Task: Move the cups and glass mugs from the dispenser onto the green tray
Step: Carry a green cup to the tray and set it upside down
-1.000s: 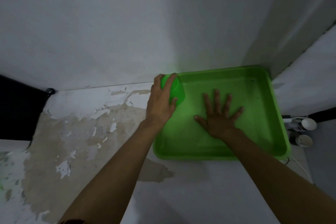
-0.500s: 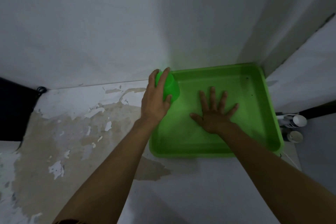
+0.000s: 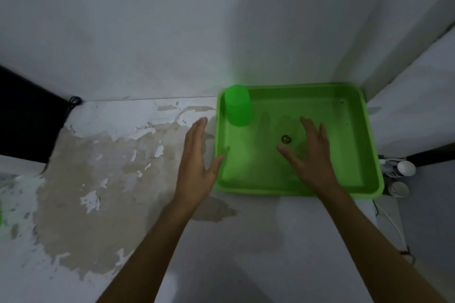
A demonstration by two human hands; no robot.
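A: So where did the cup [image 3: 238, 106] stand?

B: Upside down at the tray's [image 3: 290, 190] ten o'clock corner, close against the far and left walls. My guess is that corner was chosen to leave the rest of the floor free for the other cups and mugs.

A: And the hands?

B: Both empty. The left hand [image 3: 197, 167] was spread flat, fingers together, thumb out, just outside the tray's left rim, well clear of the cup. The right hand [image 3: 311, 155] was loosely spread, hovering over the tray's middle, near a small dark ring [image 3: 286, 139] on the floor; whether it touched the floor I could not tell.

A: Room to move?

B: Plenty inside the tray from twelve round to six. Outside it was tight: a wall [image 3: 172, 32] ran at twelve and another closed in at three. The peeling tabletop [image 3: 110, 167] at nine lay open. No dispenser was in view.
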